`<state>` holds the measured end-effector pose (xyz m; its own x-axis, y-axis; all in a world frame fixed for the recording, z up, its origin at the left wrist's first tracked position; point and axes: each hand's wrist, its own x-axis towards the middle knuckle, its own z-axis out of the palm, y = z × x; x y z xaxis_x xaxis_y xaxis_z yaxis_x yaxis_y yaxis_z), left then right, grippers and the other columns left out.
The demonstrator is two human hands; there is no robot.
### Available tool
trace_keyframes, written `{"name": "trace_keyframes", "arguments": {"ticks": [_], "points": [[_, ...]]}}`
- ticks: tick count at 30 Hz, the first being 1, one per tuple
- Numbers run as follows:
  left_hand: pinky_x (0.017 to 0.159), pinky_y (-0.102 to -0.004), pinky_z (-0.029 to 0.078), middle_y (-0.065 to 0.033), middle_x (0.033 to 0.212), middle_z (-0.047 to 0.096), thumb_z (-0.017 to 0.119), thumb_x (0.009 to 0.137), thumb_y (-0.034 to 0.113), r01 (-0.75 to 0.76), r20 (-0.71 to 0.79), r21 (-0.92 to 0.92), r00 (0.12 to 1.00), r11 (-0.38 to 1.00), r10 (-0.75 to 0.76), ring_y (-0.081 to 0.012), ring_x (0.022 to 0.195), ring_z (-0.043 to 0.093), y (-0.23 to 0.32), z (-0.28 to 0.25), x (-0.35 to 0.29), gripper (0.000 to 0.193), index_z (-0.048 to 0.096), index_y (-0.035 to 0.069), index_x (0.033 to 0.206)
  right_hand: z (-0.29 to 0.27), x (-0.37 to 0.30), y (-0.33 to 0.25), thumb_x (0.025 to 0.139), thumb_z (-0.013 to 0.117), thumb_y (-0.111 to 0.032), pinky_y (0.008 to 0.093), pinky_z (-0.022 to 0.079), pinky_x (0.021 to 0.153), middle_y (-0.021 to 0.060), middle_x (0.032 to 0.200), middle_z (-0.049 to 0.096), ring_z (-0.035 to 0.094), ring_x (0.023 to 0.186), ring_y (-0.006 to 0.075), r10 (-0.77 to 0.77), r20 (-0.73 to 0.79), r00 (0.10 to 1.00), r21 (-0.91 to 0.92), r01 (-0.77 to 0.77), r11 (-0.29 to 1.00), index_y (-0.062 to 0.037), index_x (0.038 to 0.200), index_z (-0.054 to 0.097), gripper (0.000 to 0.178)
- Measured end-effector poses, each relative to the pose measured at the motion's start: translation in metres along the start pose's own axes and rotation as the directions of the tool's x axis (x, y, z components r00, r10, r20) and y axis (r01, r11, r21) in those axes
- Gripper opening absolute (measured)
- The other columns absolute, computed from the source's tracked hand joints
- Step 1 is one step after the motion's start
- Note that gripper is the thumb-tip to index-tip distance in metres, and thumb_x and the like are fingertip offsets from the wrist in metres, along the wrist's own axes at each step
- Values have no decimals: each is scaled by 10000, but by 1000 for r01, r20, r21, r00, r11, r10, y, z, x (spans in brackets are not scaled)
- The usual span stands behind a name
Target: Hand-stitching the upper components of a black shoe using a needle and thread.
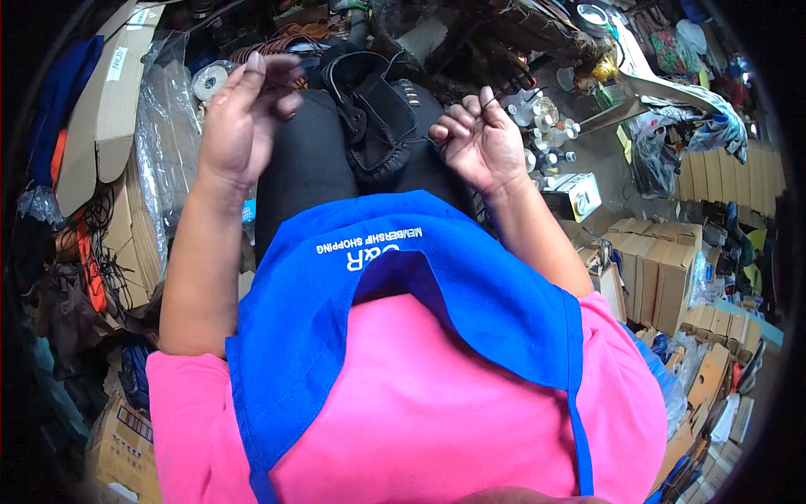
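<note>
Hands raised — left [243, 118], right [474, 139] — over black boot [374, 118].

Between the hands, the black shoe [378, 126] looked matt leather; beside the left hand [243, 118], glossy clear plastic wrap [168, 126].

Cluttered workshop floor, stacked cardboard boxes [659, 277], plastic sheeting [168, 126], daylight

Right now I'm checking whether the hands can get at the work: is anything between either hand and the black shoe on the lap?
Nothing visible does. The black shoe lies on the lap between the hands. The right hand is beside it, pinching a thin thread; the left hand is raised just to its left, fingers loosely curled.
</note>
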<state>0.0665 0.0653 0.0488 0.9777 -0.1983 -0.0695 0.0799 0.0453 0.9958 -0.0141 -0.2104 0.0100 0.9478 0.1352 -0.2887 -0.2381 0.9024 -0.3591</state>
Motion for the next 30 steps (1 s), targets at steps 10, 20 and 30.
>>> {"name": "trace_keyframes", "arguments": {"ticks": [10, 20, 30], "points": [[593, -254, 355, 25, 546, 291, 363, 1014, 277, 454, 283, -629, 890, 631, -358, -112, 483, 290, -36, -18, 40, 353, 383, 137, 690, -11, -41, -2, 973, 450, -318, 399, 443, 761, 7, 546, 351, 395, 530, 158, -74, 91, 993, -421, 106, 901, -112, 613, 387, 420], [979, -317, 409, -97, 1096, 628, 688, 745, 114, -45, 178, 535, 982, 843, -61, -193, 1125, 541, -8, -114, 34, 510, 576, 29, 1235, -70, -88, -98, 817, 689, -163, 303, 445, 901, 67, 1105, 608, 575, 1007, 159, -327, -101, 939, -995, -102, 12, -60, 1237, 561, 451], [907, -337, 436, -92, 997, 558, 674, 777, 148, -577, 663, 458, 728, 676, 173, -236, 1011, 547, -31, 60, 16, 188, 675, 65, 946, 57, 5, -13, 858, 645, -287, 388, 441, 623, 170, 746, 561, 552, 673, 266, 310, 180, 934, -758, 332, -561, 26, 834, 600, 316]]}}
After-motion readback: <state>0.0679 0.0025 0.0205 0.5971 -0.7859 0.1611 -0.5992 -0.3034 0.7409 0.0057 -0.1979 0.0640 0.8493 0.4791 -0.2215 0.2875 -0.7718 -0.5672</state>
